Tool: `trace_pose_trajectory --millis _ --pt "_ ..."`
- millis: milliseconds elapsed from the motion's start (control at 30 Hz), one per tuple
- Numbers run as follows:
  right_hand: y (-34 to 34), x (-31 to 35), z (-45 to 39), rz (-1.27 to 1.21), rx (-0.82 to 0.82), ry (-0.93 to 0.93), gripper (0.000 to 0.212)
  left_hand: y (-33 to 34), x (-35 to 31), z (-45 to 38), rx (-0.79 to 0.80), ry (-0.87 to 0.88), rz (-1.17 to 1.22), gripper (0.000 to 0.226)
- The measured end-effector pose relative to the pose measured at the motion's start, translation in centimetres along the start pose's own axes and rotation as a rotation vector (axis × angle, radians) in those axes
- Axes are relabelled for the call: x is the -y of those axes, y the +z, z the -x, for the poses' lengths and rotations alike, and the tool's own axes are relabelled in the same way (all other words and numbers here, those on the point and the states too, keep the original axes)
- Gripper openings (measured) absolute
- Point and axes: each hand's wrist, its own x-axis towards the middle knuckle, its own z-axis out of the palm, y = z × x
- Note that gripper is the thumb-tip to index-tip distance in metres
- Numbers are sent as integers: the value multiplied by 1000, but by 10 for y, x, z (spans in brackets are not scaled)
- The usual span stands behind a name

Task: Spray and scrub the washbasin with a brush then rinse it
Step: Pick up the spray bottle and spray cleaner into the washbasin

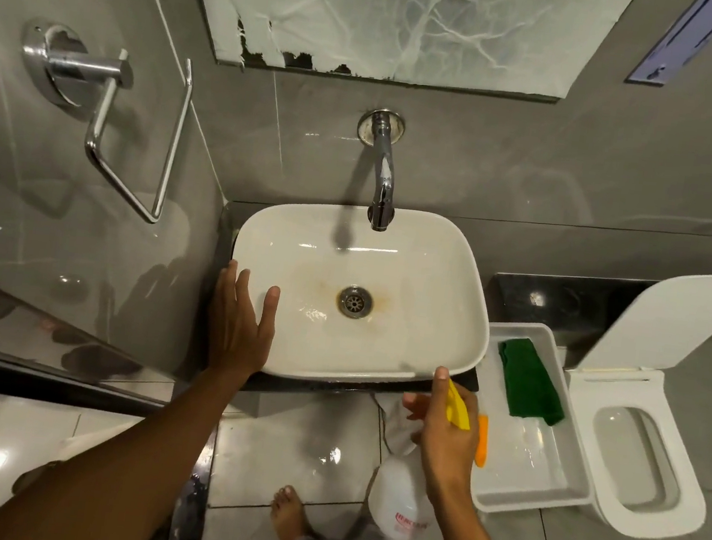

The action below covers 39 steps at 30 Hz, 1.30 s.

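The task is judged to be at its very start. The spray bottle (pixel 405 495) is held in the right hand (pixel 446 433), the grip closed around its neck with the yellow nozzle (pixel 458 406) pointed up and forward at the washbasin (pixel 457 273). Brownish staining is seen around the drain (pixel 355 301), and no foam is evident, so spraying is taken as barely begun — scrubbing and rinsing are left. No brush can be made out; an orange piece just right of the grip may be a handle, but this cannot be told.

The left hand (pixel 240 323) is laid flat and open on the basin's left rim, nothing held. Ahead of the right grip lies the basin's near-right corner, almost touching the forefinger. Just to its right sits a white tray (pixel 538 489) holding a green cloth (pixel 529 381), with the toilet (pixel 635 461) beyond — little room that way. Open room is left above the bowl, below the tap (pixel 382 183).
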Motion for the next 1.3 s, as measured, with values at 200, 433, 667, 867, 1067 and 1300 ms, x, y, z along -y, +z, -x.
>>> trace_pose_trajectory --millis 200,433,667,867,1067,1300 --pt "-6 1 0 18 -84 11 62 0 1 0 8 9 -9 71" --pt "6 -5 7 26 102 26 60 -1 0 1 6 1 -2 71" --pt "37 2 28 -43 237 19 41 -2 -3 1 3 -6 3 69" --pt "58 10 40 -14 305 15 35 -2 -3 1 -10 5 -3 66" --pt "50 12 35 -82 198 -11 34 -1 -2 1 -11 4 1 66" --pt "21 7 10 -76 18 -11 37 -1 -1 1 -19 17 -5 65"
